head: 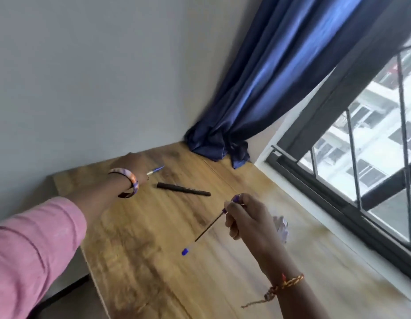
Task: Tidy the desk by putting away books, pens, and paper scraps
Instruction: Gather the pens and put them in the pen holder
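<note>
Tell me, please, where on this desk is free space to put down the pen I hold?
Free: the near desk below the held pen, left of the right hand. Also the strip beside the window. Crowded: the far part, around the left hand, small blue pen, black pen, and the paper scrap behind the right hand.

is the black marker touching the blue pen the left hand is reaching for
Apart. The head view shows bare wood between the black marker and the small blue pen at the left hand.
</note>
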Demonstrator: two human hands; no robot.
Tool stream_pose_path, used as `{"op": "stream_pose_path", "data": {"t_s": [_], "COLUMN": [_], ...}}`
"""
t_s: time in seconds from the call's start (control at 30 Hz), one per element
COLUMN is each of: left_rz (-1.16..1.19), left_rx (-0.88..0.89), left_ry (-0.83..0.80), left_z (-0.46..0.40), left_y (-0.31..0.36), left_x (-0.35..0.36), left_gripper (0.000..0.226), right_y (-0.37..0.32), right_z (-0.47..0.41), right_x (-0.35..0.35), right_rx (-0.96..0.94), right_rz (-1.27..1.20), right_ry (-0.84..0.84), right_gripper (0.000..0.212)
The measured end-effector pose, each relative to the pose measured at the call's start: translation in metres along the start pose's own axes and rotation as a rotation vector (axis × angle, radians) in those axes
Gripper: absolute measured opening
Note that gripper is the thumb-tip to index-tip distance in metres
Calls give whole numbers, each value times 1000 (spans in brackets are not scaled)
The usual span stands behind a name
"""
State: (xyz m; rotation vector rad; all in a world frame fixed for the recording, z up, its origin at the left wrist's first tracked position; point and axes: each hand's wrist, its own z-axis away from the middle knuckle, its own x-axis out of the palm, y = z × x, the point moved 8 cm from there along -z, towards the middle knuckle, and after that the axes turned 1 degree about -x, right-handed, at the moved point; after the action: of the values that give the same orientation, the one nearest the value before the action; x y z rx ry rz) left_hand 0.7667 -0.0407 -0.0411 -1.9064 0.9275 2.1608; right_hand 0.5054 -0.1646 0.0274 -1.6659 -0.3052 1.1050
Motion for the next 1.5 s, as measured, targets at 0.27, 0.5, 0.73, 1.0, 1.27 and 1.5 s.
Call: {"op": "stream_pose_path", "data": {"t_s": [0.27, 0.5, 0.73, 1.0, 1.27, 1.5], "left_rz": [36, 806, 881, 853, 832, 1028], "left_rx": [60, 344, 569, 795, 995, 1174], "left_ry": [82, -260, -550, -783, -1012, -733], "left_z": [-6, 87, 275, 485, 650, 709], "left_y": [30, 198, 341, 475, 586, 704], "left_x": [-25, -18, 16, 52, 84, 88], "left_gripper": [16, 5, 7, 18, 14, 12], "right_y": [-3, 16, 58, 103, 139, 178], "right_z": [1, 78, 242, 453, 621, 707], "right_x": [-21, -97, -203, -318, -403, -479], "right_rx": [31, 35, 68, 139, 273, 466], "right_rz": [-1, -38, -13, 98, 244, 529], "right_ry": [99, 329, 564, 821, 1103, 1198], "right_gripper": [18, 21, 25, 23, 19, 11]}}
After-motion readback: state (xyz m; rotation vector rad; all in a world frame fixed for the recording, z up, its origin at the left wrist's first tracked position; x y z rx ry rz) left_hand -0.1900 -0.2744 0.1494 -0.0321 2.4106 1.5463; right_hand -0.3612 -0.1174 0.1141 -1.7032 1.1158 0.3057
